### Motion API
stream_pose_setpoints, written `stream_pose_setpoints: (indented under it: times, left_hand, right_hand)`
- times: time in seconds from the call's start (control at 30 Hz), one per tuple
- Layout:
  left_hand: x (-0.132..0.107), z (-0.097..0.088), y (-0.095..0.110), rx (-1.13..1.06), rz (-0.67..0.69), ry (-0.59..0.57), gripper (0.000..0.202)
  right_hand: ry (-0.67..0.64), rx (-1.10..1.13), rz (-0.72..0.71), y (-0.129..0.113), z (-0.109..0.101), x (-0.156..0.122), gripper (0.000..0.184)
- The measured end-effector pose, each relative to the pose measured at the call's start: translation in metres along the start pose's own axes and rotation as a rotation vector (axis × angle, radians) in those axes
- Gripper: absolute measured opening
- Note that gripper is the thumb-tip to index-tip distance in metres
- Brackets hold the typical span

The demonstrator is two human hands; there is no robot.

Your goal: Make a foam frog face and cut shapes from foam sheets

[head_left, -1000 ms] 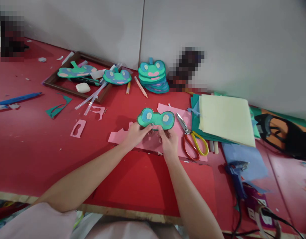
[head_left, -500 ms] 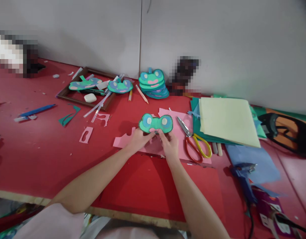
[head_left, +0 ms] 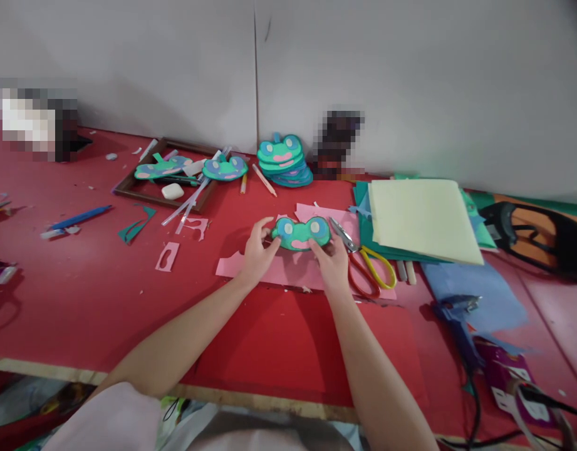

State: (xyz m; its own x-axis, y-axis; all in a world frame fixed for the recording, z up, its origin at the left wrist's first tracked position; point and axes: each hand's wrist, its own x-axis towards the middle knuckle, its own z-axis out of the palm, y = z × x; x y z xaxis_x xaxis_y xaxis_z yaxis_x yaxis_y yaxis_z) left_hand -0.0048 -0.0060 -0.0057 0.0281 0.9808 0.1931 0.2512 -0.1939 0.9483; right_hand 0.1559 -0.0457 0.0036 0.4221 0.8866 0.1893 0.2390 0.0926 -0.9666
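A green frog-face cutout (head_left: 301, 233) with blue eyes and a pink mouth lies on a pink paper sheet (head_left: 288, 268) in the middle of the red table (head_left: 81, 294). My left hand (head_left: 259, 251) holds its left edge, fingers curled round it. My right hand (head_left: 334, 262) presses on its lower right edge with bent fingers. Red-and-yellow scissors (head_left: 366, 263) lie just to the right of my right hand.
A stack of finished frog faces (head_left: 282, 160) leans near the wall. A brown frame (head_left: 168, 176) holds more cutouts and glue sticks. Stacked coloured sheets (head_left: 422, 219) lie at right, a blue glue gun (head_left: 460, 316) in front of them. Pink scraps (head_left: 168, 255) and a blue pen (head_left: 79, 218) lie at left.
Both hands have shifted from the cutout's bottom middle out to its sides, and the cutout now lies flatter on the pink sheet. The camera has tilted slightly.
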Motion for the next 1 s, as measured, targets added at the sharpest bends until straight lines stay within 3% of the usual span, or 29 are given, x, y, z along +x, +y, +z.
stream_pose_setpoints:
  times: [0.2,0.53,0.73,0.83,1.0]
  left_hand:
    - [-0.002,0.001,0.004,0.049,0.026,-0.093,0.043]
    - [-0.002,0.001,0.003,0.220,0.020,-0.083,0.042]
    - [-0.002,0.000,0.002,0.270,0.066,0.058,0.041]
    - [-0.002,-0.001,0.002,0.305,0.070,0.115,0.034]
    - [-0.002,0.000,-0.001,0.272,0.041,0.111,0.033]
  right_hand:
    - [0.187,-0.012,0.062,-0.005,-0.008,0.002,0.050]
    - [0.202,-0.250,0.016,-0.003,-0.007,0.001,0.050]
    - [0.384,-0.342,-0.072,-0.008,-0.013,0.003,0.056]
    - [0.402,-0.328,-0.139,-0.006,-0.016,0.005,0.058]
    - [0.362,-0.321,-0.172,-0.001,-0.016,0.004,0.057]
